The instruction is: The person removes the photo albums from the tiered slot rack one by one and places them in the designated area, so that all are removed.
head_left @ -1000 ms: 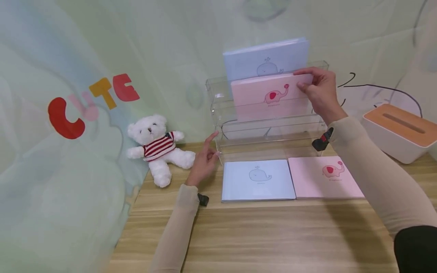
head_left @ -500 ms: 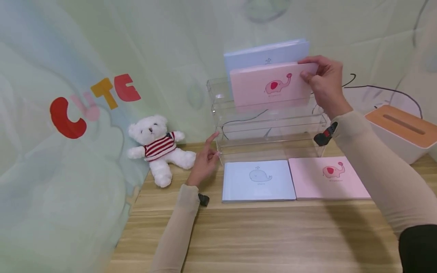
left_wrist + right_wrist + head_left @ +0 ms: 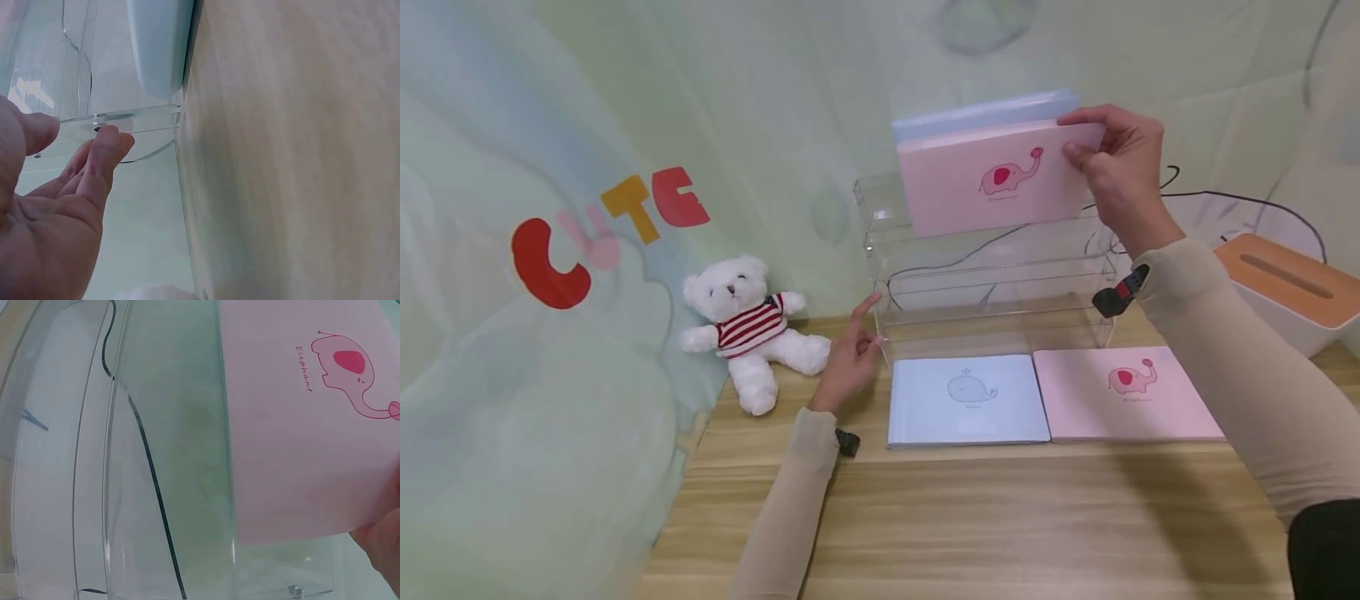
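My right hand (image 3: 1122,171) pinches the right end of a pink elephant notebook (image 3: 955,187), thumb on the front cover and fingers behind. The notebook stands upright at the upper part of a clear acrylic rack (image 3: 992,292); the right wrist view shows its lower edge along a clear rail. Behind it rises a blue notebook (image 3: 985,115), mostly hidden. My left hand (image 3: 848,360) is at the rack's left side, index finger and thumb extended to the side panel (image 3: 150,117). A blue whale notebook (image 3: 925,408) and another pink elephant notebook (image 3: 1082,408) lie flat before the rack.
A white teddy bear (image 3: 748,325) in a striped shirt sits left of the rack against the printed backdrop (image 3: 775,125). At the right stands a white tissue box (image 3: 1270,304) with an orange lid. Bare wooden tabletop (image 3: 985,517) spreads in front of the notebooks.
My right hand has lifted the pink notebook upward in the rack, so it now covers the whale picture on the blue one behind. The left hand has stayed at the rack's side.
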`<state>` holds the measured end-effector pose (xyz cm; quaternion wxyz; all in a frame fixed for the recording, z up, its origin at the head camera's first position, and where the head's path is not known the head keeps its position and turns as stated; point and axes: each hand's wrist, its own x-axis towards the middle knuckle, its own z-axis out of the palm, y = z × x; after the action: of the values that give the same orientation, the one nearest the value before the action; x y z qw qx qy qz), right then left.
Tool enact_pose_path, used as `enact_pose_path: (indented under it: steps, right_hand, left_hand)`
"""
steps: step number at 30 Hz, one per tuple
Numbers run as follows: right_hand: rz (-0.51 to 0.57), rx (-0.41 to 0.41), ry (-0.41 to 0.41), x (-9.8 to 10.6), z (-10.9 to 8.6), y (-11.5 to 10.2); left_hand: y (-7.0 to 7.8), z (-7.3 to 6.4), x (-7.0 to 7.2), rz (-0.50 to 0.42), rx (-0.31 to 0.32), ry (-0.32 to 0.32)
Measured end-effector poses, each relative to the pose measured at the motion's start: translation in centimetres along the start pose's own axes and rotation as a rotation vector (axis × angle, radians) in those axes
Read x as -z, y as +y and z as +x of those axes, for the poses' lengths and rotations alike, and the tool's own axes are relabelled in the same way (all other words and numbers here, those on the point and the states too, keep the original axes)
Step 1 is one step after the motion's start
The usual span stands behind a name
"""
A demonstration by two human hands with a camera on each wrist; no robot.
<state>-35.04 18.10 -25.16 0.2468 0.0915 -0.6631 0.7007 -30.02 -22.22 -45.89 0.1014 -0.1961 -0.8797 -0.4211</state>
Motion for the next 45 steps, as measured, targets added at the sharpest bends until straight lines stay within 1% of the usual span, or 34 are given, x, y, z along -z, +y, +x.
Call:
enact_pose_path:
  steps: [8, 14, 19, 21, 26, 30, 36, 39, 45]
  right_hand:
    - [-0.049, 0.033, 0.008, 0.4, -0.2, -0.7]
    - [-0.11, 0.008, 0.012, 0.5, -1.3, -1.2]
    - [-0.098, -0.017, -0.004, 0.5, -2.3, -1.6]
    - [-0.091, -0.033, -0.016, 0.5, -2.7, -1.6]
    - [-0.144, -0.06, -0.035, 0.5, -4.4, -1.2]
    - [-0.194, -0.065, -0.033, 0.6, -5.8, -0.8]
    - [-0.216, -0.132, -0.036, 0.6, -7.7, 0.0]
    - [-0.25, -0.155, -0.043, 0.7, -8.6, 0.5]
    - [-0.281, -0.217, -0.061, 1.0, -10.3, 1.1]
  left_hand:
    - [-0.1, 0.1, 0.3, 0.014, -0.002, -0.001]
    - [-0.2, 0.1, 0.3, 0.005, -0.01, -0.005]
    - [-0.2, 0.2, 0.2, -0.005, -0.013, -0.001]
    - [-0.2, 0.3, 0.2, -0.004, -0.01, 0.001]
    - [-0.1, 0.2, 0.2, -0.001, 0.0, -0.002]
    - [-0.1, 0.3, 0.2, 0.001, -0.006, -0.006]
    - [-0.2, 0.4, 0.3, 0.003, -0.019, 0.003]
    - [-0.2, 0.4, 0.3, -0.004, -0.008, 0.0]
    - [-0.4, 0.3, 0.3, -0.013, 0.011, 0.006]
